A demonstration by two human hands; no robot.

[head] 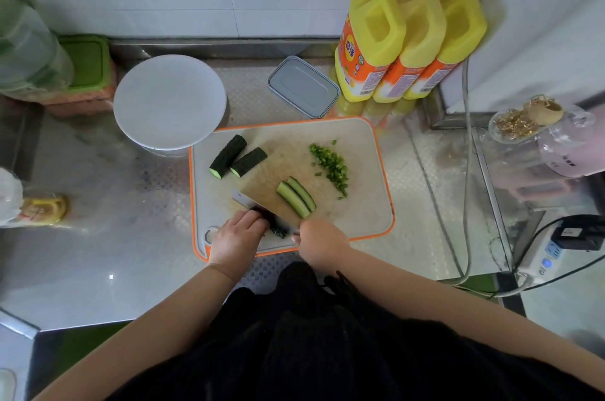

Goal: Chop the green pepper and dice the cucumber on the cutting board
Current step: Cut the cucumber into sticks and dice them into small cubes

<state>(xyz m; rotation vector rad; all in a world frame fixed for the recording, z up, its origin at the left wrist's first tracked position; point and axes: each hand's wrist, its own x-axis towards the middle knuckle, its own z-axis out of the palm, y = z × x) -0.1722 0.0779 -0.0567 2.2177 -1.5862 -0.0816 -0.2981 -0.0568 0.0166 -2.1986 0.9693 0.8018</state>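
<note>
Steel desk (pixel 108 256): patterned metal surface carrying the cutting board (pixel 366 142), which serves as landmark below.
Cutting board: pale with an orange rim, lying flat in front of the person.
Chopped green pepper (pixel 330 165): a loose line of small bits on the board's right half.
Cucumber chunks (pixel 237 156): two dark-skinned pieces side by side, touching, on the board's far left part.
Cucumber strips (pixel 296 199): two long cut strips lying together on the flat of the cleaver (pixel 262 188), near the board's middle.
Cucumber piece (pixel 276 228): dark, at the board's near edge, partly hidden under the blade and the left hand (pixel 237 237).
Left hand: fingers curled down onto that cucumber piece, holding it against the board.
Right hand (pixel 322 242): grip closed around the cleaver's handle at the board's near edge.
White plate (pixel 170 102): just beyond the board's far left corner.
Lidded container (pixel 302 86): behind the board.
Yellow bottles (pixel 409 40): three, behind the board's right corner.
</note>
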